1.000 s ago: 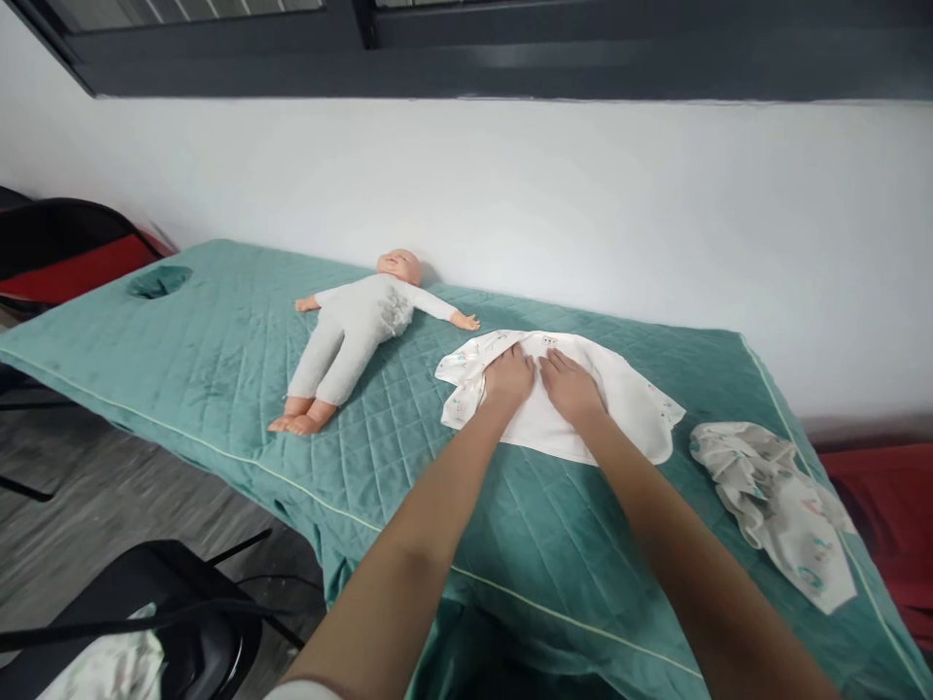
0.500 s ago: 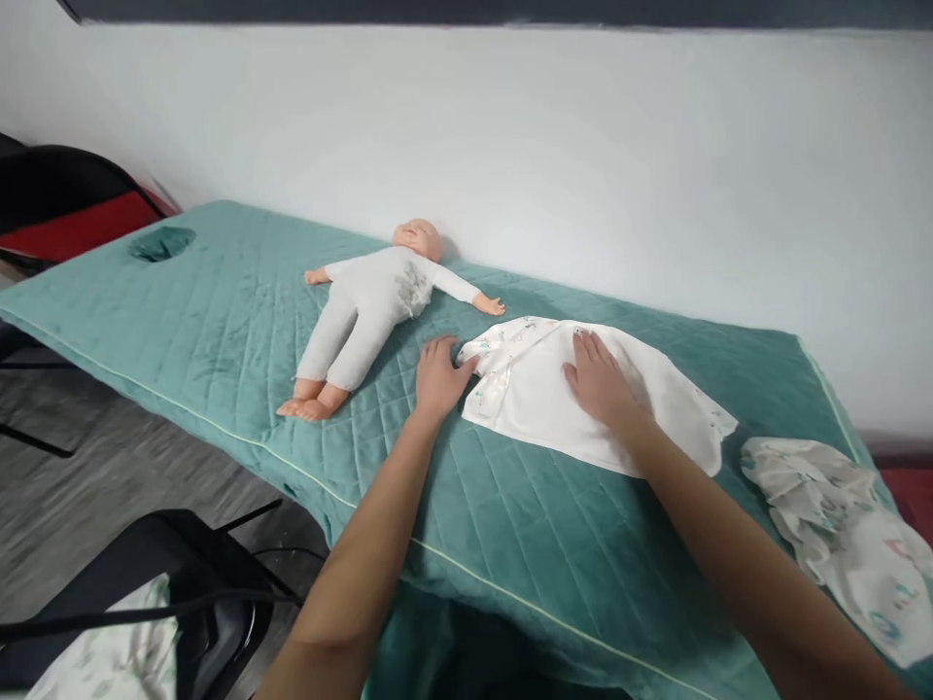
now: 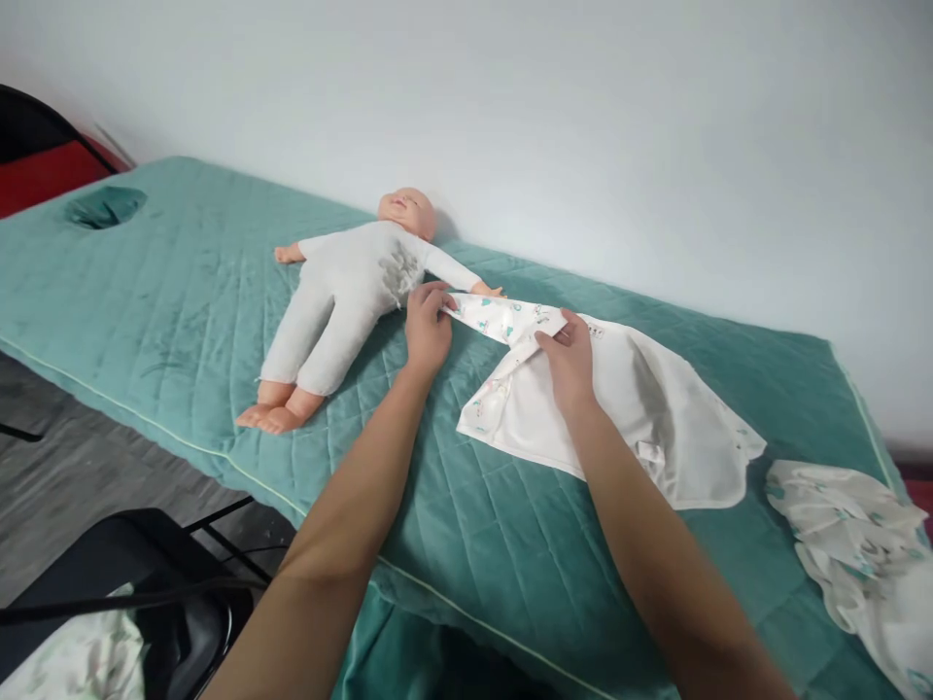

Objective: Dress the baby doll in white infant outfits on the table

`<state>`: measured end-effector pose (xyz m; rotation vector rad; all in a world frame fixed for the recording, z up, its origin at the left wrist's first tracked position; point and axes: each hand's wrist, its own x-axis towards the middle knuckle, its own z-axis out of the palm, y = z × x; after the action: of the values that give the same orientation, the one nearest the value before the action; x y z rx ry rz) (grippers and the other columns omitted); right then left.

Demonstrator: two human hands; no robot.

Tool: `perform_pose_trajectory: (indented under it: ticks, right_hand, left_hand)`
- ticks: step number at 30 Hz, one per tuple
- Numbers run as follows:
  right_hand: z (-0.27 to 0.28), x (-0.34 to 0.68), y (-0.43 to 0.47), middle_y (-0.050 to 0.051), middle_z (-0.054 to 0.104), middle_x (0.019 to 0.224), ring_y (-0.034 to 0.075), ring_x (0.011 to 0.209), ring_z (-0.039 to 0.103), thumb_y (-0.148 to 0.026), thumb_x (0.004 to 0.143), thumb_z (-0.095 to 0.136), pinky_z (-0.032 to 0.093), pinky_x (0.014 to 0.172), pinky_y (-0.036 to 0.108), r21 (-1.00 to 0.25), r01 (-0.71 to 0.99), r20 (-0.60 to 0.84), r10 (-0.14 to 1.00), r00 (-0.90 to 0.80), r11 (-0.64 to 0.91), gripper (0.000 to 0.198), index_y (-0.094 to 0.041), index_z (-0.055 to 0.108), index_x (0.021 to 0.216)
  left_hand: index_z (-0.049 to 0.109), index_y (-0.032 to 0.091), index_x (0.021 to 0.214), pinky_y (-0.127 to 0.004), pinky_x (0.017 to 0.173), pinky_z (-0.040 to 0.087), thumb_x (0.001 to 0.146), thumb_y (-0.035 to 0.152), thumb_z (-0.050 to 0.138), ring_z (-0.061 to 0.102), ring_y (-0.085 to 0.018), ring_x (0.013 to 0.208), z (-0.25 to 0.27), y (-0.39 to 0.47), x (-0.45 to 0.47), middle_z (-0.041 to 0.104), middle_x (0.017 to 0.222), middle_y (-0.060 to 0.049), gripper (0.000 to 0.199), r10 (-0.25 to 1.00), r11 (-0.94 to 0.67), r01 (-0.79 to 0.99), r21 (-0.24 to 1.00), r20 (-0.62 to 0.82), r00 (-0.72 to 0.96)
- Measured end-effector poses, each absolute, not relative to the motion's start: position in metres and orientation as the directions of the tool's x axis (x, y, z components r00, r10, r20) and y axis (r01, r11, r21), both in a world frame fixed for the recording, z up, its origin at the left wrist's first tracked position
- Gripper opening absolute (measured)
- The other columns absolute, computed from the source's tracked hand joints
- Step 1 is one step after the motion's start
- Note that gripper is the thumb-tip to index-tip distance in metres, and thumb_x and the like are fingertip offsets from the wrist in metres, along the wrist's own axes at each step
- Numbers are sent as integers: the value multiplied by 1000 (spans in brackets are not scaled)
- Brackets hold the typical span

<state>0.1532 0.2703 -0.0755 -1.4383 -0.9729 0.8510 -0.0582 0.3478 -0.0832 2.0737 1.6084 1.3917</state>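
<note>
A white baby shirt (image 3: pixel 539 418) with a small coloured print lies spread on the green quilted bed cover (image 3: pixel 466 525). My left hand (image 3: pixel 429 326) pinches the end of its printed sleeve, which stretches leftward. With thumb and fingers, my right hand (image 3: pixel 567 360) grips the printed fabric near the shirt's upper middle, lifting a fold of it. Just left of the shirt a baby doll (image 3: pixel 350 267) lies on its back, its cloth body white and bare, torn at one side. The doll's near hand touches or almost touches the sleeve; I cannot tell which.
Crumpled printed white cloth (image 3: pixel 860 544) lies at the bed's right end. A black chair (image 3: pixel 146 574) with another printed cloth (image 3: pixel 80 656) stands at the lower left. The bed has a hole (image 3: pixel 108 207) at its far left, and a white wall (image 3: pixel 546 126) runs behind.
My left hand has pulled the sleeve out to the left. My right hand, flat on the shirt before, has moved left and closed on its fabric. The view has shifted slightly.
</note>
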Motion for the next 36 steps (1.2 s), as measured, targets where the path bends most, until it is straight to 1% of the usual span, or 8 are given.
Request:
perform_pose_trajectory:
  ticks: [5,9,14,21,26,29,33,36]
  right_hand:
    - [-73,158,273,15,53,139,23,121,61,-34,83,53,52,100,36,-981,194,74,923,378,-1,62,-18,37,140]
    - [-72,154,270,14,51,141,23,122,60,-31,83,52,51,102,37,-965,260,131,927,350,38,61,-21,36,141]
    - [-71,155,267,14,51,141,22,113,64,-32,83,52,54,94,35,-966,259,114,936,334,25,63,-22,35,143]
    - [-70,178,270,10,59,126,18,89,64,-33,80,53,54,85,33,-893,438,72,924,374,-107,57,-20,48,135]
    - [-68,195,272,8,66,114,24,94,63,-31,76,55,50,90,38,-784,595,114,901,417,-176,54,-20,56,128]
    - [-69,197,273,9,67,112,26,102,62,-30,75,55,49,92,39,-762,617,97,907,411,-198,52,-20,58,126]
    - [-70,196,271,10,67,115,27,103,63,-27,78,53,48,95,40,-696,693,113,925,364,-187,53,-19,58,130]
    - [-71,199,269,11,67,119,28,107,63,-24,80,50,47,97,42,-663,732,137,935,327,-159,54,-19,57,134]
  left_hand:
    - [67,21,97,-42,108,45,77,-3,41,54,-24,122,-91,344,-58,63,126,-9,41,854,-327,770,549,521,-8]
    - [65,23,116,-41,115,41,93,13,42,51,-20,132,-82,324,-50,61,136,-7,35,832,-492,748,446,493,254]
    - [53,31,142,-48,127,21,101,40,37,30,-22,152,-79,313,-38,42,160,1,45,829,-559,763,325,224,512]
    - [64,26,131,-53,127,20,102,39,37,30,-27,152,-79,313,-36,49,155,-3,42,916,-385,866,320,250,314]
    - [69,19,117,-43,117,40,102,35,37,52,-23,133,-68,280,-35,65,133,-9,38,895,-374,773,512,419,156]
    - [68,23,117,-37,107,49,103,37,35,60,-19,120,-62,238,-26,69,123,-7,38,881,-450,667,594,419,221]
    - [63,27,127,-43,108,47,98,42,49,55,-25,128,-60,188,-20,62,136,-8,36,815,-579,655,485,372,445]
    - [58,25,133,-45,112,44,93,24,51,47,-26,137,-64,168,-23,52,149,-9,41,761,-649,629,427,352,546]
